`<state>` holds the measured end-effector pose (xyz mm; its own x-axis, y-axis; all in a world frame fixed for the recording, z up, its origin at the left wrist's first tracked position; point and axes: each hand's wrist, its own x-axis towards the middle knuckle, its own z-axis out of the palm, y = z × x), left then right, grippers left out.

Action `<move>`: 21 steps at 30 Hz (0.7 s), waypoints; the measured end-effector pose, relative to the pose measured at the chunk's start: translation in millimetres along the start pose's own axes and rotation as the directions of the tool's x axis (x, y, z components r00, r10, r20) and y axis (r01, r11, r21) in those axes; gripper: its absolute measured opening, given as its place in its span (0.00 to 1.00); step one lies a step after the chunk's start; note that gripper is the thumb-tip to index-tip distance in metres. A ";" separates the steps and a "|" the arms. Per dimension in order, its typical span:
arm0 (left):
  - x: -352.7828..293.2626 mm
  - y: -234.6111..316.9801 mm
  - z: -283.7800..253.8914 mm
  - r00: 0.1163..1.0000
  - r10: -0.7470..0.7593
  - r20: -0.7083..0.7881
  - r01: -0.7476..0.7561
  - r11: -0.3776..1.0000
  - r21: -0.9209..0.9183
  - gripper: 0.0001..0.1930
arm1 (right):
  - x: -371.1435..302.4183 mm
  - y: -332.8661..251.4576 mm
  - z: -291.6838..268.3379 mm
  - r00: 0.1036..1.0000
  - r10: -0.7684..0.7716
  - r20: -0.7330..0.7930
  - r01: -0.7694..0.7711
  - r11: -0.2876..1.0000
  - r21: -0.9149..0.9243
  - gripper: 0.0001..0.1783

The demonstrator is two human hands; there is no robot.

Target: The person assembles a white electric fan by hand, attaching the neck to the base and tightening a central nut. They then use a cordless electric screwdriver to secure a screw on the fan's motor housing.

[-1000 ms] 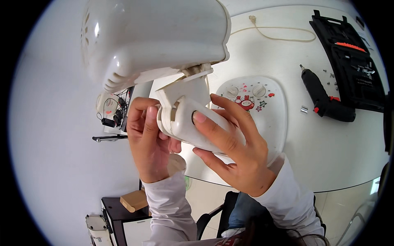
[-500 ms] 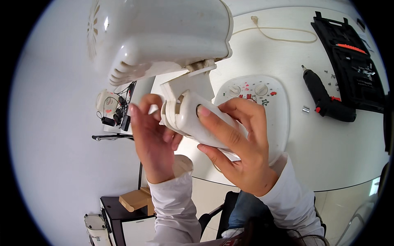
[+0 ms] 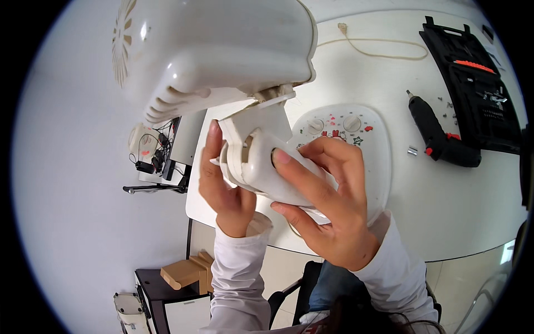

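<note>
A white electric fan's neck (image 3: 261,173) is tilted in front of me, its shell split at the left end with a gap showing. My right hand (image 3: 334,195) wraps round it from the right, one fingertip on a dark round spot. At the split end, my left hand (image 3: 225,192) holds the neck from the left, one finger upright along the edge and others partly hidden behind. Joined above is the large white motor housing (image 3: 233,50) with slotted vents. Beneath the hands lies the white fan base (image 3: 378,167) with two dials.
A black power screwdriver (image 3: 436,131) lies at the right, beside a small metal socket (image 3: 412,151) and several loose screws (image 3: 445,106). An opened black tool case (image 3: 484,106) is beyond it. A cord with a plug (image 3: 384,54) curves at the back. Tangled cables (image 3: 161,147) sit left.
My left hand has moved right and up against the split end of the neck, where it was looser and blurred before. The neck and housing have shifted slightly; my right hand keeps its hold.
</note>
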<state>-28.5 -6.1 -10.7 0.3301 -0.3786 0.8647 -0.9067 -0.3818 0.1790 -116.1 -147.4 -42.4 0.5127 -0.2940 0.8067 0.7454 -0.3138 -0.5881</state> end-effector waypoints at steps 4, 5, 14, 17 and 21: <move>3.4 12.7 -8.2 0.941 -0.336 0.037 0.326 0.875 -0.359 0.22 | 0.2 0.7 1.9 1.000 -0.008 -0.012 0.008 1.000 -0.014 0.33; 3.4 12.5 -13.9 0.901 -0.425 0.083 0.399 0.740 -0.542 0.21 | -0.1 0.1 2.1 1.000 -0.003 -0.008 0.003 1.000 -0.017 0.33; 11.0 4.4 -14.9 0.958 -0.287 0.006 0.223 0.733 -0.642 0.12 | -1.4 -2.7 3.6 0.999 0.037 -0.030 -0.037 0.999 0.000 0.33; -2.9 16.6 -11.1 0.971 -0.146 -0.191 0.077 0.941 -0.330 0.10 | -1.9 -1.1 4.1 0.999 0.011 -0.033 -0.012 1.000 -0.011 0.33; -4.1 15.4 -1.5 0.969 -0.040 -0.245 -0.029 0.962 -0.272 0.08 | 0.0 -1.0 2.6 1.000 0.007 -0.028 -0.008 1.000 -0.020 0.33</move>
<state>-44.2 -9.1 -10.8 0.2920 -0.1444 0.9455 -0.9531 -0.1267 0.2750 -115.8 -144.7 -41.7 0.5059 -0.3211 0.8006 0.7328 -0.3296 -0.5953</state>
